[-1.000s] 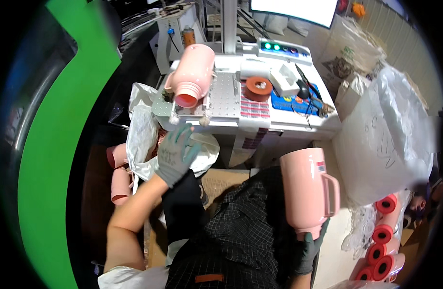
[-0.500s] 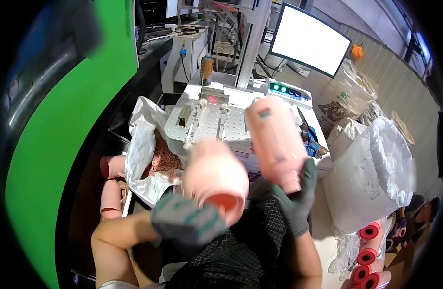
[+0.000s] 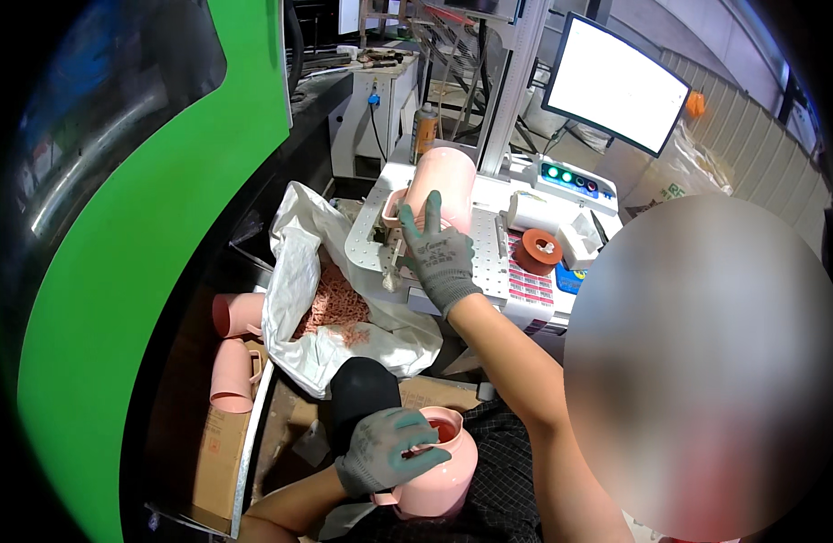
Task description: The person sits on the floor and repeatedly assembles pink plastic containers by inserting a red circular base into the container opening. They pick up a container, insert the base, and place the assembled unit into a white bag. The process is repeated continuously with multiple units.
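Left hand [image 3: 385, 452] grips near jug [image 3: 445, 487] at rim [image 3: 453, 415]; right hand [image 3: 442, 261], fingers spread, at far jug [image 3: 451, 174]. We judge both light, slick; handles [image 3: 392, 208] surest.

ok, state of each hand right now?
Left hand: closed on the lower pink jug, at its mouth.
Right hand: open, spread over the upper pink jug.

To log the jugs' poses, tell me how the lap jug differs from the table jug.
The lap jug has its mouth facing upward; the table jug lies on its side. The lap jug's mouth shows, with the left hand at its neck; the table jug's mouth is hidden behind the right hand. Both are pink with a handle.
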The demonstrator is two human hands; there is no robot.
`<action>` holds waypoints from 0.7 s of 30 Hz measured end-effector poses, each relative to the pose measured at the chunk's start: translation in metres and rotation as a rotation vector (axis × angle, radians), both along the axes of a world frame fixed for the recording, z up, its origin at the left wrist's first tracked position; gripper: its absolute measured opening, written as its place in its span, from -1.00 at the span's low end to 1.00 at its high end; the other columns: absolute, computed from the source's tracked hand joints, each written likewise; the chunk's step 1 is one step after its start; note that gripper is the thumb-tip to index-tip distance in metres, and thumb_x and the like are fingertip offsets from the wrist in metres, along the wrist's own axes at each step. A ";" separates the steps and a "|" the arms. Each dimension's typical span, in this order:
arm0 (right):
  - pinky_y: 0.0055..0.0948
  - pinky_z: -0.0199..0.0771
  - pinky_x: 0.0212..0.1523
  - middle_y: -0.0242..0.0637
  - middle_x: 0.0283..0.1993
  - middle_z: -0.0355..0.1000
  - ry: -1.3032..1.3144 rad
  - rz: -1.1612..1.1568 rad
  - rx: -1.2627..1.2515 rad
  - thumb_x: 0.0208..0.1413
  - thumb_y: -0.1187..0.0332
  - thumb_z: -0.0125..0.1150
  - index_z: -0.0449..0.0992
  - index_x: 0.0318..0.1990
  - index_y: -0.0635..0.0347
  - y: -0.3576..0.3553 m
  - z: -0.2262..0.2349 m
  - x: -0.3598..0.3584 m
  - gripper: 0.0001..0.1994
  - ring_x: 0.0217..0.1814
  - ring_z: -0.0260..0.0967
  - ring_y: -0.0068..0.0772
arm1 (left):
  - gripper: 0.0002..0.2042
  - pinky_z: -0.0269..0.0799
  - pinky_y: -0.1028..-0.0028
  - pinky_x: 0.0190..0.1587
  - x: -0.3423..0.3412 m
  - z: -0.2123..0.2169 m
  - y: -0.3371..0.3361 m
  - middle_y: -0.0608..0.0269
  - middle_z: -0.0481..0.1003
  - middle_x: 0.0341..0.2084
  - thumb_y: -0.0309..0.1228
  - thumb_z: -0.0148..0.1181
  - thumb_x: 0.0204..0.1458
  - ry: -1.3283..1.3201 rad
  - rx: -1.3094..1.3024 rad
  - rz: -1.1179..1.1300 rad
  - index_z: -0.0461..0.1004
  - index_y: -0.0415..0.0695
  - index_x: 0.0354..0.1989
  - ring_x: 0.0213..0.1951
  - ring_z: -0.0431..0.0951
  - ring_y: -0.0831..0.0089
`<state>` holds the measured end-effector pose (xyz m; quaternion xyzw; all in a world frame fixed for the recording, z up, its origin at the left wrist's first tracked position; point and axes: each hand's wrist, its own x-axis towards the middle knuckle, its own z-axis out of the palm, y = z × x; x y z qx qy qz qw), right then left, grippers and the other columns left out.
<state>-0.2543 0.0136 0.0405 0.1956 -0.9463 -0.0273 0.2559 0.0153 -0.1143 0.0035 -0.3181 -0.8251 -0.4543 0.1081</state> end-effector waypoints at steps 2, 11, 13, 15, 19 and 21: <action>-0.02 0.68 -0.40 0.17 0.58 -0.03 -0.006 -0.019 0.019 0.05 0.38 0.36 0.31 0.42 -0.25 -0.003 -0.002 0.001 -0.28 -0.32 0.64 -0.01 | -0.76 0.50 0.17 -0.17 0.001 0.009 0.000 0.22 0.56 -0.24 -0.21 0.52 -0.11 -0.001 -0.012 0.038 0.65 0.00 -0.33 -0.23 0.58 0.14; 0.04 0.48 -0.11 0.06 0.40 0.24 0.173 0.280 -0.416 0.12 0.03 0.27 0.28 0.42 0.09 0.030 -0.011 0.066 -0.28 0.08 0.48 0.06 | -0.54 0.37 0.11 0.20 -0.001 0.006 0.033 -0.05 0.46 0.07 -0.20 0.44 0.00 -0.337 0.326 -0.197 0.44 -0.24 -0.04 0.11 0.49 0.05; 0.01 0.45 -0.05 0.05 0.34 0.30 0.221 0.405 -0.581 0.12 0.11 0.29 0.41 0.31 0.11 0.061 -0.012 0.132 -0.39 0.06 0.47 0.05 | -0.33 0.20 0.17 0.39 0.002 -0.002 0.029 0.07 0.33 0.21 -0.16 0.36 0.03 -0.549 0.390 -0.143 0.30 -0.27 0.26 0.25 0.35 0.20; 0.02 0.39 0.23 0.06 0.47 0.22 0.162 0.324 -0.624 0.17 0.08 0.30 0.39 0.36 0.05 0.119 -0.058 0.192 -0.39 0.32 0.36 0.09 | -0.25 0.18 0.19 0.39 -0.013 -0.006 0.026 0.10 0.31 0.21 -0.27 0.34 -0.12 -0.514 0.250 -0.183 0.28 -0.26 0.32 0.26 0.34 0.19; 0.01 0.44 0.27 0.15 0.37 0.33 0.044 -0.096 -0.643 0.08 0.20 0.42 0.36 0.38 0.21 0.235 -0.103 0.334 -0.30 0.30 0.40 0.20 | -0.07 0.15 0.17 0.43 -0.047 0.003 0.012 0.04 0.32 0.31 -0.31 0.31 -0.27 -0.637 0.108 -0.339 0.21 -0.31 0.43 0.34 0.31 0.13; 0.04 0.41 0.34 0.20 0.33 0.36 0.091 -0.429 -0.693 0.14 0.13 0.39 0.38 0.34 0.26 0.278 -0.085 0.412 -0.34 0.37 0.36 0.18 | -0.08 0.15 0.16 0.44 -0.071 0.005 0.004 0.06 0.31 0.33 -0.32 0.29 -0.25 -0.667 -0.053 -0.452 0.21 -0.31 0.44 0.34 0.31 0.15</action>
